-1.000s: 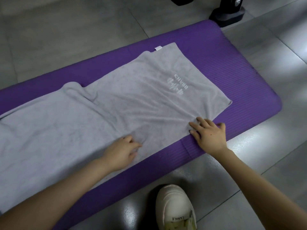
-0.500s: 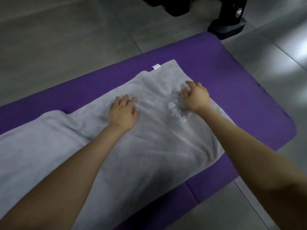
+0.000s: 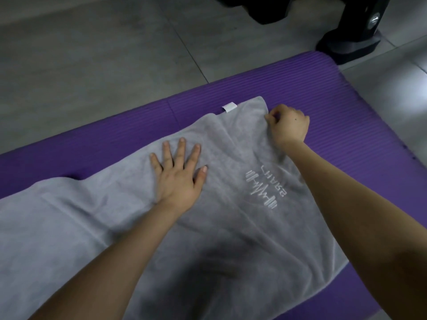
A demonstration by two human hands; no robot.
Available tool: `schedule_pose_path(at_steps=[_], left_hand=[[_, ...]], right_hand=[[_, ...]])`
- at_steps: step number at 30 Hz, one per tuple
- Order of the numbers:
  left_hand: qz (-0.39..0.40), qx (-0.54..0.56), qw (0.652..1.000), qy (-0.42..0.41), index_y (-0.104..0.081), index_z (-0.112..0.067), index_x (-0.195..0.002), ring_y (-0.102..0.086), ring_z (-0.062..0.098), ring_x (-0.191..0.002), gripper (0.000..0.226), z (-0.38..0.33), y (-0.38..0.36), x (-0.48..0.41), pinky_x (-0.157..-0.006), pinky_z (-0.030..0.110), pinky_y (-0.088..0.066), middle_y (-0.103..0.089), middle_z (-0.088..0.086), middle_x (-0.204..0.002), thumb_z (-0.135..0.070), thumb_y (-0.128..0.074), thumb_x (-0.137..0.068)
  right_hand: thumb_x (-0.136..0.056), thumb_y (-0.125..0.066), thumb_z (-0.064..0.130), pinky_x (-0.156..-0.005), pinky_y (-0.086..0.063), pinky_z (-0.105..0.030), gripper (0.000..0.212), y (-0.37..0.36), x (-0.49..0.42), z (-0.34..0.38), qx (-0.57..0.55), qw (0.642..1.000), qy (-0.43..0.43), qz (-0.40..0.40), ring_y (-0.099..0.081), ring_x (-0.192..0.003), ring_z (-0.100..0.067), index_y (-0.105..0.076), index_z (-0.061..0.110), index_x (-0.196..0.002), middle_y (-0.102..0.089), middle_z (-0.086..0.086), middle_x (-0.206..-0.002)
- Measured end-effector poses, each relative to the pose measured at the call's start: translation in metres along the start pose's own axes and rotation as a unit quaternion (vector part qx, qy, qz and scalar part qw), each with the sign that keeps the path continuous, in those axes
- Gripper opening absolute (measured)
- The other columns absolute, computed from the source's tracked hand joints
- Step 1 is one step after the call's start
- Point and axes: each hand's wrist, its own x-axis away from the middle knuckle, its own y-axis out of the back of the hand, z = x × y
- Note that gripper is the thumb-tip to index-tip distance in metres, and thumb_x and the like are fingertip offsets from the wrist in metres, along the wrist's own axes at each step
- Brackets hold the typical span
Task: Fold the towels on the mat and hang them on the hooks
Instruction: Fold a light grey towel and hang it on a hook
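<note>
A grey towel with a white embroidered logo lies spread lengthwise on the purple mat. A small white tag sticks out at its far edge. My left hand lies flat on the towel's far half, fingers straight and spread. At the towel's far right corner, my right hand has its fingers curled and pinches the right edge of the cloth. No hooks are in view.
Grey floor tiles surround the mat. A black stand base sits on the floor just beyond the mat's far right corner, with another dark object to its left at the top edge.
Both hands have travelled from the towel's near edge across it to the far side. The left hand has flattened with spread fingers, and the right has reached the far right corner and pinched it.
</note>
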Motion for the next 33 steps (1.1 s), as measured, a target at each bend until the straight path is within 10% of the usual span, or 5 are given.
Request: schedule_pose_path(at_steps=[13,21,26,33], left_hand=[[0.06,0.036,0.997,-0.028,0.002,-0.033,-0.148,0.013,0.034,-0.143,0.058,-0.014,0.029,-0.047,-0.112,0.059,0.006,0.009,0.002,-0.158,-0.054,-0.013,-0.096],[-0.046,0.042,0.982,-0.176,-0.048,-0.02,-0.135,-0.034,0.045,-0.132,0.055,-0.015,0.021,0.054,-0.107,0.062,-0.021,-0.043,0.013,-0.143,-0.044,-0.026,-0.091],[-0.004,-0.001,0.976,-0.219,-0.056,-0.021,-0.128,-0.043,0.044,-0.126,0.049,-0.013,0.015,0.096,-0.104,0.058,-0.026,-0.05,0.016,-0.137,-0.04,-0.031,-0.09],[0.068,-0.093,0.953,-0.279,-0.014,-0.033,-0.147,0.003,0.031,-0.144,0.063,-0.006,0.059,0.117,-0.115,0.043,0.007,-0.004,0.007,-0.157,-0.053,0.001,-0.09]], right_hand=[[-0.095,-0.043,0.034,-0.094,-0.032,-0.042,0.032,0.035,-0.011,-0.035,-0.002,0.998,-0.057,-0.036,-0.049,-0.111,-0.035,-0.057,0.016,-0.118,-0.06,-0.014,-0.117],[-0.089,-0.037,0.049,-0.097,-0.039,-0.05,0.053,0.076,0.199,-0.078,-0.002,0.999,0.054,0.007,-0.052,-0.115,-0.04,-0.058,0.018,-0.127,-0.056,-0.016,-0.129],[-0.086,-0.019,0.071,-0.114,-0.019,-0.054,0.071,0.069,0.256,-0.109,0.116,0.98,0.055,0.154,-0.019,-0.142,-0.033,-0.02,0.035,-0.148,-0.02,-0.01,-0.156],[-0.07,0.005,0.084,-0.113,0.008,-0.059,0.086,0.093,0.256,-0.122,0.212,0.948,-0.025,0.235,0.007,-0.146,-0.025,0.01,0.043,-0.146,0.008,-0.003,-0.159]])
